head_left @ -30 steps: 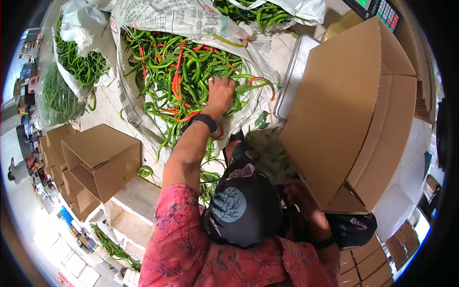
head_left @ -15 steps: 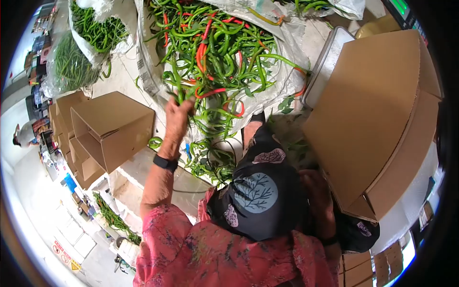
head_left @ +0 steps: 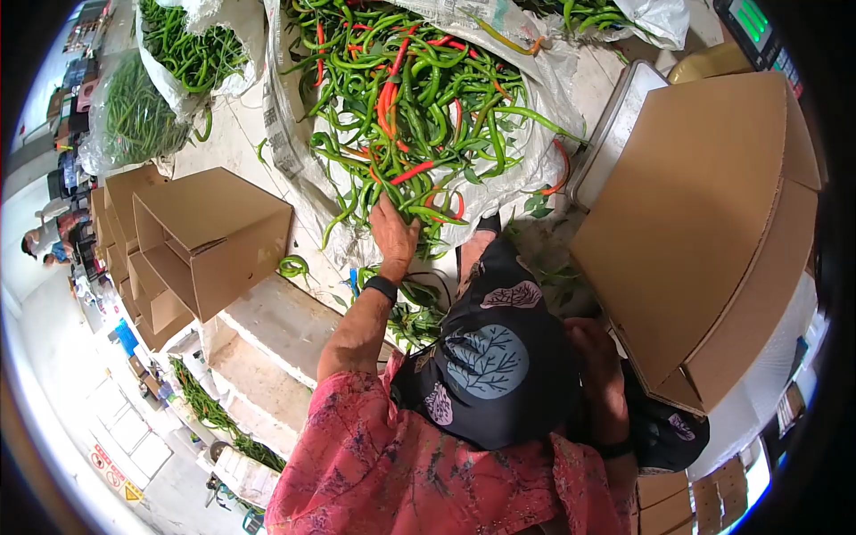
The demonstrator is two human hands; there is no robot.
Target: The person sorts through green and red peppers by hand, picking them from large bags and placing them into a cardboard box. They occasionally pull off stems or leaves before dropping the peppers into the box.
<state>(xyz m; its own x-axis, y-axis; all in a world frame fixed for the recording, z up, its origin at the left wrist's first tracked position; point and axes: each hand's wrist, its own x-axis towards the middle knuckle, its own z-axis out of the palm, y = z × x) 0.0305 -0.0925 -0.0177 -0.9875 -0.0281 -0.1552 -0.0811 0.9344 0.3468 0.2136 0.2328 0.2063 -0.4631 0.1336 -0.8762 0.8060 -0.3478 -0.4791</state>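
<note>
A large heap of green and red chili peppers [head_left: 428, 98] lies on an opened white woven sack [head_left: 283, 125]. My left hand [head_left: 395, 234] reaches to the near edge of the heap, its fingertips among the peppers; whether they grip one is hidden. My right hand [head_left: 593, 348] is low beside my right leg, near the big cardboard box, with its fingers curled and dim in shadow. I cannot make out anything in it. More peppers and leaves [head_left: 419, 312] lie on the floor between my left forearm and my knee.
A large open cardboard box [head_left: 678, 223] stands at the right beside a metal tray [head_left: 615, 125]. Smaller open boxes [head_left: 218, 232] are at the left, above a white foam container [head_left: 276, 330]. Further sacks of green peppers [head_left: 192, 49] stand upper left. Two people [head_left: 55, 236] appear far left.
My left hand has moved right and slightly down, from the heap's left side to its near edge. The peppers there have shifted. My right hand stays low beside my leg.
</note>
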